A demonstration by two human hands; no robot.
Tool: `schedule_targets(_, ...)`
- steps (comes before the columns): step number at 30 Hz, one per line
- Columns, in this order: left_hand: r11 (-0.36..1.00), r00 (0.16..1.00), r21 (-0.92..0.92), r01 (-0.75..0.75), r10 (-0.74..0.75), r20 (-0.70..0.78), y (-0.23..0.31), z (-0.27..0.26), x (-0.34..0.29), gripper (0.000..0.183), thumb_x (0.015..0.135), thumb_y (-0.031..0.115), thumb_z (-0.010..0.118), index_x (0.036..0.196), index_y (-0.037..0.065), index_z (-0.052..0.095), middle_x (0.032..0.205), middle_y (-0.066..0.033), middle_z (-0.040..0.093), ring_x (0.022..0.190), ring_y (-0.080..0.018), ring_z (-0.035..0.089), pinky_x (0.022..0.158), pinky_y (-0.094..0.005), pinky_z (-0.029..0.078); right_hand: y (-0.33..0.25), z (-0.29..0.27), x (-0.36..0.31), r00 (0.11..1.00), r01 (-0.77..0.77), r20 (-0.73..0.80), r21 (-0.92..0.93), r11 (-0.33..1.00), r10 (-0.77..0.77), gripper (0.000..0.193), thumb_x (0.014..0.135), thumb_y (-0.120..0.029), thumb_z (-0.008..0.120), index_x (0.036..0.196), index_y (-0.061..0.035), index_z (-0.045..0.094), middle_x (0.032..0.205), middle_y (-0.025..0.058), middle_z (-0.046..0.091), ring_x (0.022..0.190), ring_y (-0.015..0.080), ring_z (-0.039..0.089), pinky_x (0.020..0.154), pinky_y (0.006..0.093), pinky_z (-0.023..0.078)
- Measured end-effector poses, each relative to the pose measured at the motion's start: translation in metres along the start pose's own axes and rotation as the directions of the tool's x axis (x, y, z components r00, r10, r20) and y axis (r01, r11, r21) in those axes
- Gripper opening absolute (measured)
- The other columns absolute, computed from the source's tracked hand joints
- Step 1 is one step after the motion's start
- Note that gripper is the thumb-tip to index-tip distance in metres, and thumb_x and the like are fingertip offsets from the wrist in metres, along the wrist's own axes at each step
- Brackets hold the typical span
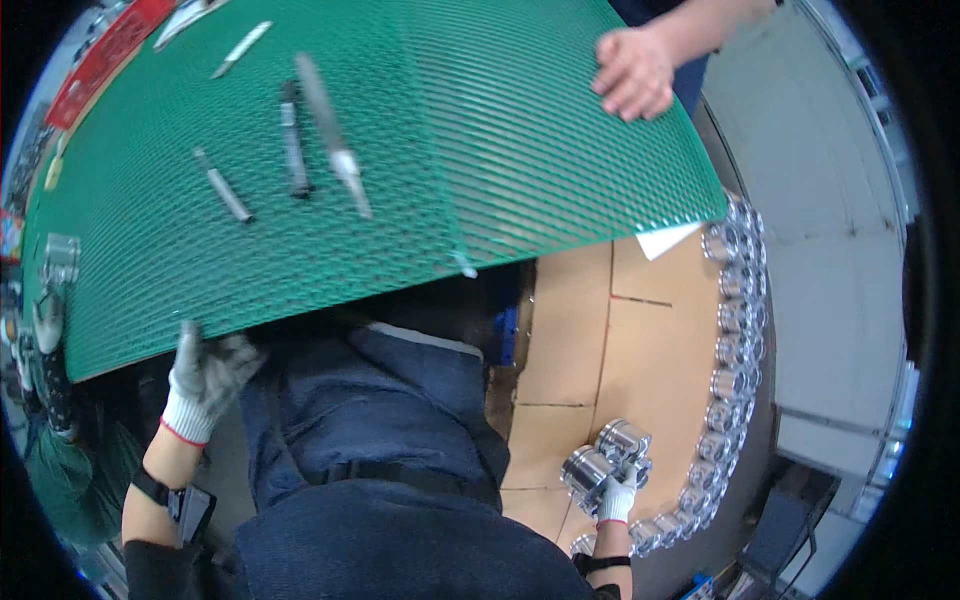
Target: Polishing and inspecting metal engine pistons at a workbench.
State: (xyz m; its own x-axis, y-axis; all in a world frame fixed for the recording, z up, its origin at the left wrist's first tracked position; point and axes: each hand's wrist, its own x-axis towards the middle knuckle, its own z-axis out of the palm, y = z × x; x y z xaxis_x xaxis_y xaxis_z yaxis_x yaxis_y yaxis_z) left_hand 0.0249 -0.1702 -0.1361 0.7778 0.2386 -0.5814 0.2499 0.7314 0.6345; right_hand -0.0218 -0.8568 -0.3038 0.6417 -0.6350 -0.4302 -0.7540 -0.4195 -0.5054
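My left hand (pixel 207 378), in a white knit glove, is at the front edge of the green ribbed mat (pixel 330 265). Its thumb points up and its fingers are apart, with nothing visible in them. Low on the right, my gloved right hand (pixel 617 496) is closed on a shiny metal piston (pixel 588 470) above a cardboard-covered surface (pixel 565 350). Another piston (pixel 624 438) is right beside it, close to my fingers. Part of the grip is hidden behind the metal.
A curved row of pistons (pixel 733 350) lines the cardboard's right edge. On the mat lie a file (pixel 325 120), a black marker (pixel 293 145), a slim rod-like tool (pixel 225 187) and a knife (pixel 243 50). Another person's hand (pixel 636 75) rests at the far right; another gloved hand (pixel 48 318) is near a piston (pixel 61 258) at left.
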Motion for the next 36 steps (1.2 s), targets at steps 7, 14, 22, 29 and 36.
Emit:
schedule_targets(7,0.974,0.938,0.227,-0.020,-0.060,0.342,0.014,-0.046,0.011,0.059,0.089,0.053,0.064,0.124,0.006,0.057,0.116,-0.0136,0.062,0.108,-0.0333,0.061,0.096,-0.0572,0.048,-0.205,-0.008,-0.121,0.915,0.325,0.207,0.137,0.936,-0.347,0.036,0.074,0.003,0.068,0.109,0.0006,0.062,0.106,0.0108,0.060,0.097,0.0204,0.060,0.085,0.0311,0.049)
schedule_targets(14,0.981,0.943,0.174,-0.081,0.019,0.332,0.015,-0.139,-0.006,0.068,0.087,0.052,0.067,0.127,-0.002,0.054,0.116,-0.0165,0.063,0.110,-0.0340,0.061,0.096,-0.0516,0.048,-0.417,-0.019,-0.213,0.484,0.870,0.161,0.019,0.493,-0.860,0.035,0.073,-0.001,0.078,0.106,-0.0004,0.065,0.112,0.0151,0.062,0.104,0.0196,0.060,0.078,0.0286,0.050)
schedule_targets(22,0.975,0.976,0.104,-0.196,0.184,0.116,-0.003,-0.169,-0.056,0.060,0.087,0.050,0.068,0.120,0.002,0.055,0.113,-0.0126,0.061,0.104,-0.0319,0.062,0.094,-0.0515,0.049,-0.656,0.116,-0.215,0.016,0.974,0.354,-0.216,-0.065,-0.935,0.040,0.077,-0.010,0.064,0.118,-0.0073,0.064,0.112,0.0185,0.062,0.106,0.0344,0.062,0.094,0.0380,0.048)
schedule_targets(29,0.991,0.991,-0.030,-0.129,0.129,0.023,-0.008,-0.170,-0.067,0.062,0.087,0.055,0.065,0.120,0.003,0.055,0.111,-0.0152,0.063,0.101,-0.0335,0.063,0.096,-0.0503,0.048,-0.701,0.146,-0.191,0.143,0.884,0.541,-0.446,-0.138,-0.829,0.048,0.078,-0.023,0.066,0.126,-0.0198,0.061,0.111,0.0190,0.066,0.108,0.0355,0.063,0.094,0.0403,0.049)
schedule_targets(36,0.889,0.963,-0.378,-0.258,0.205,-0.176,0.024,-0.117,-0.048,0.081,0.092,0.059,0.055,0.148,0.006,0.031,0.150,-0.0173,0.036,0.138,-0.0363,0.035,0.116,-0.0520,0.026,-0.608,0.020,-0.149,0.055,0.953,0.316,-0.300,-0.045,-0.947,0.045,0.087,-0.034,0.065,0.129,-0.0180,0.058,0.121,0.0130,0.064,0.102,0.0292,0.067,0.088,0.0395,0.053)
